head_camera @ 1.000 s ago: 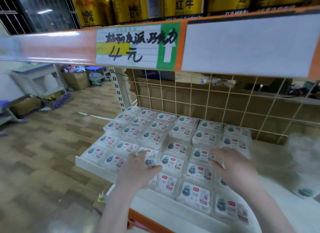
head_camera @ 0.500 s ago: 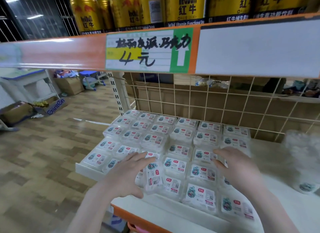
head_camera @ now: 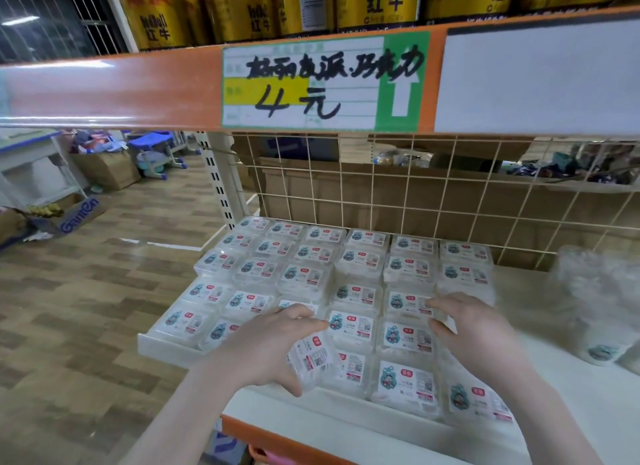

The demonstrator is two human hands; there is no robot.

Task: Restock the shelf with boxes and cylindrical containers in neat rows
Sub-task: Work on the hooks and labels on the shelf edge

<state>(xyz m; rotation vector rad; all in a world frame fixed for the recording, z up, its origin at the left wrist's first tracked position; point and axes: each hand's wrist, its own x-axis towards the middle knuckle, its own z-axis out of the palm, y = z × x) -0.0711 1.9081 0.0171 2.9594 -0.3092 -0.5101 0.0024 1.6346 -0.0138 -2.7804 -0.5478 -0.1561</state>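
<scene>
1. A tilted clear box (head_camera: 311, 360) sits in the front row of the white shelf (head_camera: 571, 388), gripped between thumb and fingers of the left hand (head_camera: 266, 350).
2. The right hand (head_camera: 474, 333), fingers curled loosely, rests on boxes in the neighbouring rows (head_camera: 408, 305); whether it grips one is unclear.
3. Clear tubs (head_camera: 602, 312) stand at right; gold cans (head_camera: 256, 11) line the shelf above a price tag (head_camera: 311, 84).

We see clear plastic boxes (head_camera: 353, 267) with white labels bearing a small cartoon figure lying flat in neat rows on the white shelf (head_camera: 571, 412), one tilted box (head_camera: 313, 359) lifted at the front edge, and clear cylindrical containers (head_camera: 604, 305) bunched at the right.
</scene>
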